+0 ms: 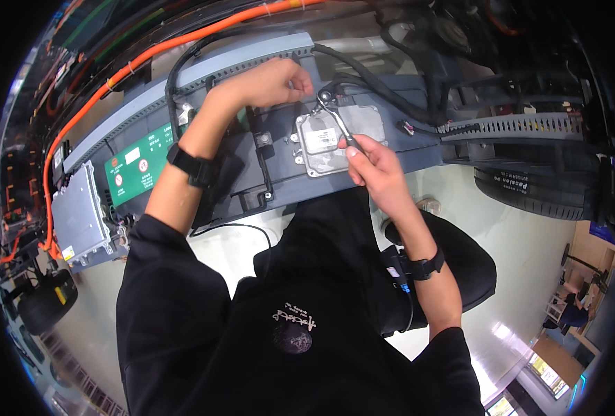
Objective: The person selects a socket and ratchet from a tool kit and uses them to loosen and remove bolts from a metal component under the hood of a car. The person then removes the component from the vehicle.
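My right hand is closed around the handle of a metal wrench. The wrench slants up and to the left, its ring end over a round fitting beside cable connectors at the upper edge of a silver-grey control unit. That finned metal unit carries a white label and has bolts along its border. Just left of the ring end hovers my left hand, fingers loosely bent, a gap between them and the thumb, and nothing visible in them. Whether the ring fully seats on the fitting is too small to tell.
A thick orange cable arches along the far left. Black cable bundles run behind the control unit. On the grey frame lie a green label plate and a silver box. A tyre stands at right; a person sits far right.
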`<state>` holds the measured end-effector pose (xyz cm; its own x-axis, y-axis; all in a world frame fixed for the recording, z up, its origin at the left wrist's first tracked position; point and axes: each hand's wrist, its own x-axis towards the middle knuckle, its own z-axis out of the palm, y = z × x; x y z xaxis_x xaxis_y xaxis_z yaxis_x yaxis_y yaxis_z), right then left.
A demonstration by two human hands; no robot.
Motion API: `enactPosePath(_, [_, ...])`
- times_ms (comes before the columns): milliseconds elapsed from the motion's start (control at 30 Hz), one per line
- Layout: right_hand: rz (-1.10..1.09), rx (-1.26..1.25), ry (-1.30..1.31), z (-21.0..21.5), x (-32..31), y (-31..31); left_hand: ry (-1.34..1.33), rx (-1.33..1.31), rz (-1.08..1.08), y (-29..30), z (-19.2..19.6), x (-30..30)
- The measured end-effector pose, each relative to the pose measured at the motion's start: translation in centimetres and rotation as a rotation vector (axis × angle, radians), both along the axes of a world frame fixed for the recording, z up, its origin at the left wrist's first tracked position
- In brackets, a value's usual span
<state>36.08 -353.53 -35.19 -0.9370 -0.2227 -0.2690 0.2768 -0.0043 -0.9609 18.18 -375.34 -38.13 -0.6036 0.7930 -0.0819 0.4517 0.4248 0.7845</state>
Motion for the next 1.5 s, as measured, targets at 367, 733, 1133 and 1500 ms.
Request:
enactPosePath(367, [-0.122,0.059,-0.094,-1.4,0.3,-3.5,-0.339,0.241,-0.152,-0.4,-0.4,-0.1])
enactPosePath(733, [-0.177,0.044,-0.068,-2.7,1.1,-5.8,-0.303,0.218,-0.194,-0.5,-1.0,0.2])
enactPosePath(1133, [-0.2,0.138,-0.047,-2.4,1.1,-6.1,-0.312,0.231,-0.207,-0.3,-1.1,0.1])
enactPosePath(1500, [-0.101,-0.076,-0.131,-3.9,0.8,-9.5,-0.311,0.106,-0.268,-0.6,-2.2,-0.4])
